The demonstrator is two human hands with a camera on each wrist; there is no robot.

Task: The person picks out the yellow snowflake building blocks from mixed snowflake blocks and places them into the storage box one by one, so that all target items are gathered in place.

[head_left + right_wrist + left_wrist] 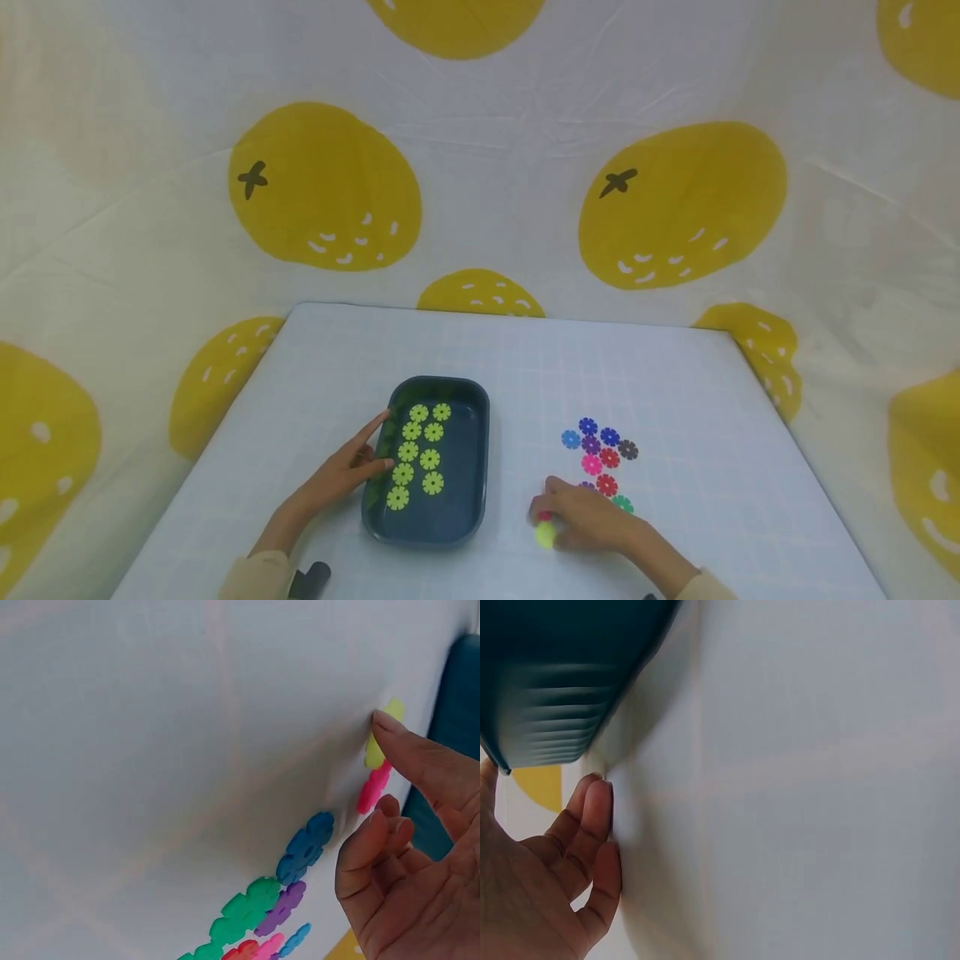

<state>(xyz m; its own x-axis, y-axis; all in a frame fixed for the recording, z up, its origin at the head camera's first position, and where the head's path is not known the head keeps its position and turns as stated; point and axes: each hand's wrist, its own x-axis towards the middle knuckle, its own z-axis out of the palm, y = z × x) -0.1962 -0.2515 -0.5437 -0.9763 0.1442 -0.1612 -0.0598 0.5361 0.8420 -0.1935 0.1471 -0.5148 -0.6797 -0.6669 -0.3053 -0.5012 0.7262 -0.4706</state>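
My left hand [339, 482] rests at the left side of a dark teal tray [467, 475], index finger extended and thumb touching its rim. Its other fingers hang below the rim in the left wrist view. Yellow-green notched plastic discs [430, 459] lie in two columns inside the tray. Right of the tray, my right hand [588, 517] reaches down to the table over a yellow-green disc [545, 535]. In the right wrist view the thumb lies against or just over that disc [373, 754], the other fingers bent and apart from it. A pink disc [375, 787] adjoins it.
Beyond my right hand lies a cluster of discs in blue, purple, red, pink, grey and green, among them a red disc [607, 485] and a green disc [244, 911]. A pale checked cloth [517, 367] covers the table. A fruit-print curtain [495, 167] hangs behind.
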